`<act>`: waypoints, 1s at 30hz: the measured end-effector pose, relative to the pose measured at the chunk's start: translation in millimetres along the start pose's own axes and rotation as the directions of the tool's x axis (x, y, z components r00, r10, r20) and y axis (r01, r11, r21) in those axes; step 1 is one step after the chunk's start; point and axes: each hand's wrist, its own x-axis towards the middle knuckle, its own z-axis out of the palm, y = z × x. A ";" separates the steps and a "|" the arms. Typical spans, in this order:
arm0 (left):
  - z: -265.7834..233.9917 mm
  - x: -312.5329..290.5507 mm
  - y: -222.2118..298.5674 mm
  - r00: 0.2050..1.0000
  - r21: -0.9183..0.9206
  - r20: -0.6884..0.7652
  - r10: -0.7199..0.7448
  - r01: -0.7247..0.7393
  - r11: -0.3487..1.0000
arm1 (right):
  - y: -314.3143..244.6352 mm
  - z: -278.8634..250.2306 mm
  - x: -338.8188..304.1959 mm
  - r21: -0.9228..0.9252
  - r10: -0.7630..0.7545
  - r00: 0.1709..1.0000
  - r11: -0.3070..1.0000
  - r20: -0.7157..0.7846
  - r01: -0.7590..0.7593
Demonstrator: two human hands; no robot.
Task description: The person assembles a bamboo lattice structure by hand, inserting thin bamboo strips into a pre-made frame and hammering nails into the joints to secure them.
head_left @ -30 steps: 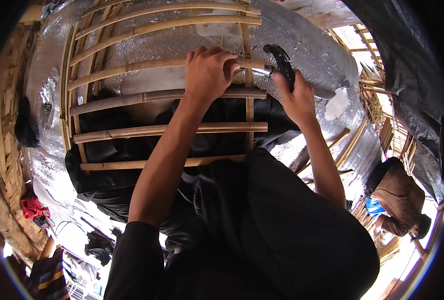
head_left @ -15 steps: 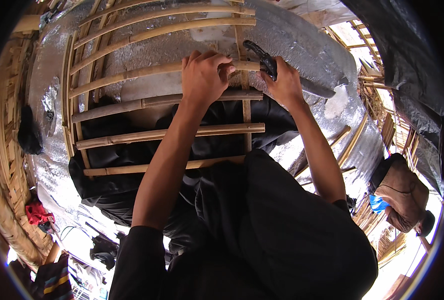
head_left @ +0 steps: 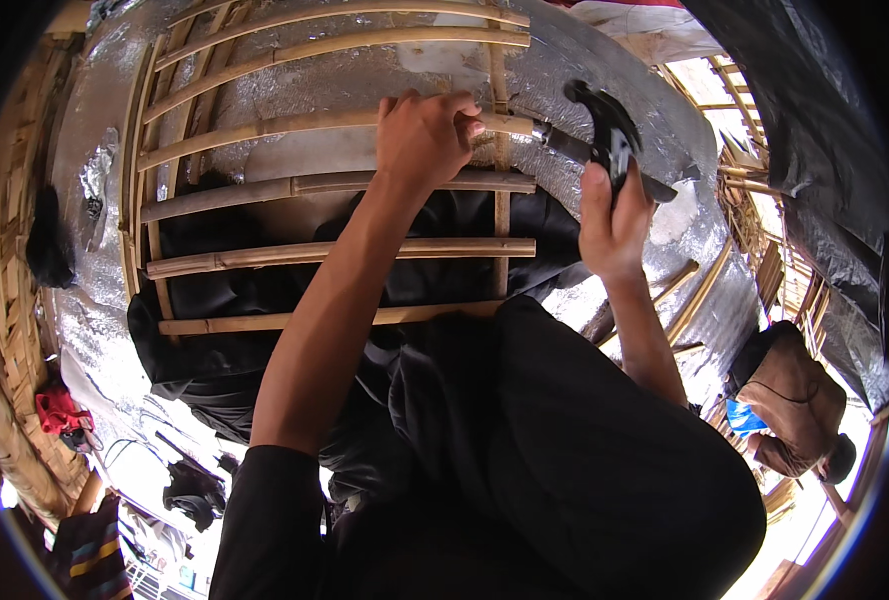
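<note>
A bamboo frame (head_left: 415, 248) of several slats across upright strips lies in front of me, partly over my black-clothed legs. My left hand (head_left: 425, 140) is over one bamboo slat (head_left: 285, 127), close to where it crosses the right upright strip (head_left: 502, 210). Its thumb and index finger are pinched together; whatever is between them is too small or hidden. Farther right, my right hand (head_left: 620, 220) grips a black claw hammer (head_left: 617, 130), its head raised above the slat's end. Behind the hammer a dark-bladed knife (head_left: 565, 143) lies on the silvery sheet.
Crinkled silvery sheeting (head_left: 655, 100) covers the ground around the frame. At the right a person in a brown top (head_left: 795, 400) bends over near loose bamboo strips (head_left: 700, 300). A woven bamboo wall (head_left: 10, 250) runs along the left; dark plastic sheeting (head_left: 815, 130) hangs upper right.
My right hand has moved right with the hammer, away from the slat's end and my left hand, uncovering more of the knife. The left hand stays over the slat, still pinched.
</note>
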 end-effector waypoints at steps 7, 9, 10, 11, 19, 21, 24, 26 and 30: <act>3.4 -2.7 -7.1 0.994 0.018 -0.077 0.081 -0.080 0.997 | -12.9 0.3 18.1 -0.269 0.205 0.960 0.951 0.191 -0.150; 4.6 -2.8 -7.8 0.995 0.043 -0.065 0.072 -0.069 0.997 | 7.3 18.0 18.2 -0.377 0.161 0.957 0.924 0.242 -0.060; 4.7 -2.9 -8.4 0.995 0.048 -0.063 0.077 -0.074 0.996 | 10.2 19.6 17.9 -0.430 0.139 0.955 0.903 0.262 -0.014; 5.4 -3.0 -8.4 0.995 0.054 -0.061 0.081 -0.078 0.995 | 9.2 12.2 10.8 -0.398 0.101 0.973 0.918 0.209 -0.010; 3.9 1.2 -10.4 0.991 0.034 -0.104 0.080 -0.076 0.997 | 18.8 14.4 30.8 -0.223 -0.035 0.970 0.971 0.239 0.090; 4.2 -0.6 -8.0 0.990 0.018 -0.103 0.092 -0.090 0.996 | 21.8 8.1 30.6 -0.130 -0.131 0.984 0.981 0.123 0.146; -0.8 -12.1 -7.9 0.997 0.051 -0.015 0.078 -0.077 0.996 | 29.4 7.0 14.5 -0.284 0.035 0.970 0.958 0.241 0.036; 7.1 -10.1 -9.2 0.989 0.042 -0.108 0.102 -0.098 0.994 | 40.6 7.0 39.6 -0.347 0.027 0.965 0.935 0.262 0.068; 4.6 -9.7 -10.4 0.997 0.065 -0.051 0.064 -0.061 0.996 | 15.6 8.8 31.5 -0.534 0.354 0.827 0.842 0.437 -0.078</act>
